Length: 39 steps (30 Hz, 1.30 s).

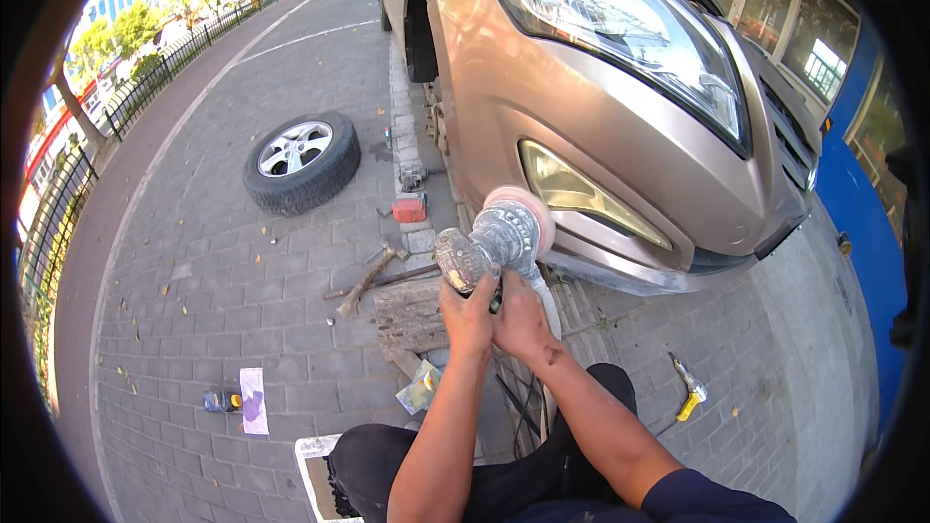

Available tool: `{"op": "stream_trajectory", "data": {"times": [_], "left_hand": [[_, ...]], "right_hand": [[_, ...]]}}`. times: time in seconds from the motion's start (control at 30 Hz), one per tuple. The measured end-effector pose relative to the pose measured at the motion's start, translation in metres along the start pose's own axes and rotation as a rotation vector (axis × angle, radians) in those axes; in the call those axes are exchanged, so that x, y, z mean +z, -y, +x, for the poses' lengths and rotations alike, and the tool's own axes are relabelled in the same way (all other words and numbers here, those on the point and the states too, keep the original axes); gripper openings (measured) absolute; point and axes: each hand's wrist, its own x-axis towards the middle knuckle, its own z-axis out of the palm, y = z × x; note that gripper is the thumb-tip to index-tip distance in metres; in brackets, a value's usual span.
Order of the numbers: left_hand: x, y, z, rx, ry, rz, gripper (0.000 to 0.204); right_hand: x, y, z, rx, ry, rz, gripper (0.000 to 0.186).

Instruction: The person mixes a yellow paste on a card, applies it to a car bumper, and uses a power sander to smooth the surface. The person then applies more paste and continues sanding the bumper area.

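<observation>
Both of my hands grip the handle end of a dusty power sander [494, 242], with my left hand [468, 310] on the left and my right hand [521, 315] beside it on the right. Its round pinkish pad [533, 208] is at the bronze car's front bumper [489, 160], just left of and below the fog lamp [581, 189]; whether it touches, I cannot tell. The car's large headlight [620, 24] is above. Below the tool lie a rough wooden board [407, 315] and some loose sticks [368, 276].
A detached wheel [300, 184] lies on the paving to the left, near a red block-shaped object [409, 210]. A bottle [218, 401], a paper sheet [254, 400] and a white bin [315, 465] are at lower left. A yellow-handled tool [693, 397] lies at right, before a blue wall [862, 261].
</observation>
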Motion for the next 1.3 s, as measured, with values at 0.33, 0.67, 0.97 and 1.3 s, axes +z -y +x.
{"op": "stream_trajectory", "data": {"times": [0.33, 0.67, 0.97, 1.3], "left_hand": [[0.005, -0.005, 0.003, 0.024, -0.006, 0.03, 0.046], [0.008, -0.009, 0.007, 0.023, -0.032, 0.044, 0.048], [0.006, -0.015, 0.012, 0.065, -0.047, 0.066, 0.05], [0.005, -0.005, 0.012, 0.041, 0.014, 0.033, 0.048]], "right_hand": [[-0.004, 0.005, 0.005, -0.019, -0.015, 0.036, 0.043], [0.0, 0.002, 0.012, 0.01, 0.0, 0.053, 0.043], [0.005, 0.006, 0.02, -0.004, 0.02, 0.047, 0.04], [0.002, 0.001, 0.016, 0.029, 0.015, 0.019, 0.038]]}}
